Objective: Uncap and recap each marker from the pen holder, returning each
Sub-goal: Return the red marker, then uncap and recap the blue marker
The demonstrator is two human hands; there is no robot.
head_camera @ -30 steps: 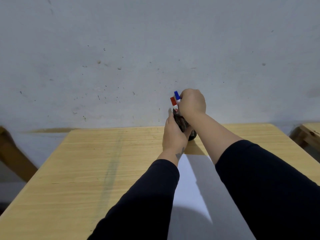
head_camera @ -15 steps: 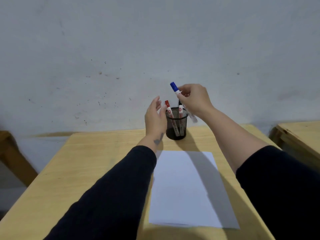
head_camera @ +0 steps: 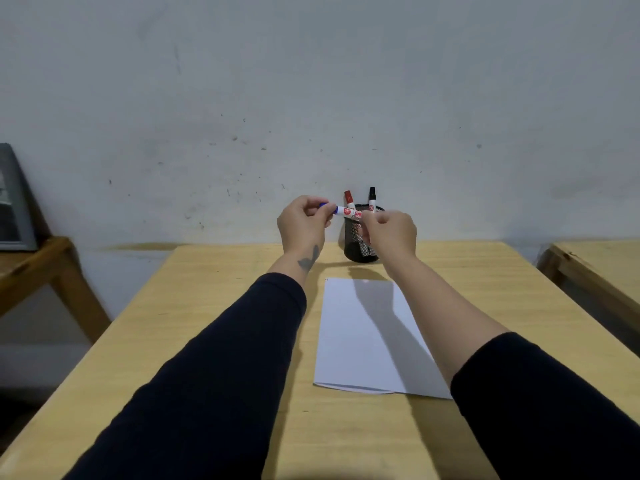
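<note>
Head view: since half a second ago the blue marker (head_camera: pixel 347 212) has swung level and the left hand (head_camera: pixel 304 226) has pinched its cap, while the right hand (head_camera: pixel 391 233) clamps the barrel. Uncapping looks imminent. Holder (head_camera: pixel 356 245) behind, at 12 o'clock, keeps red marker (head_camera: pixel 349 198) and black marker (head_camera: pixel 372 197); paper (head_camera: pixel 363 334) below, nothing obstructs.

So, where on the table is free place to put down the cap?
The table is bare left of the paper, though the left sleeve hangs over it. Bare also right of the paper, to the table's edge. Crowded: around the holder.
</note>
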